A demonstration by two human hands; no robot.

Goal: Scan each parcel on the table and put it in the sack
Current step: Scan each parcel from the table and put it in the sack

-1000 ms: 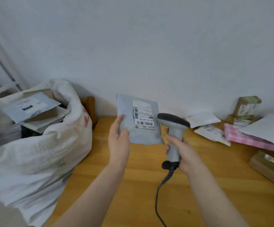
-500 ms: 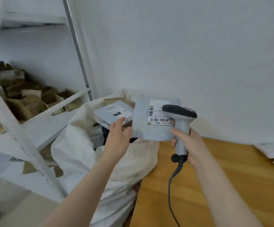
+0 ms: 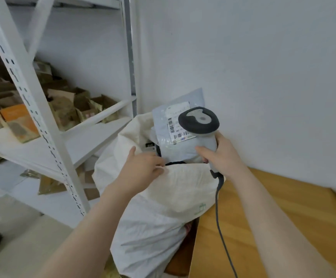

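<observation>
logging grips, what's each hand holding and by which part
Right hand grips the scanner by its handle. Left hand is at the rim of the sack by the grey parcel; hold unclear.

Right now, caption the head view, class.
Grey parcel sits in sack mouth by left hand; right hand grips scanner.

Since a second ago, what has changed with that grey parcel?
The left hand carried the grey mailer leftward, from over the table into the mouth of the white sack; whether it still grips it is unclear. The right hand followed, still gripping the barcode scanner.
</observation>
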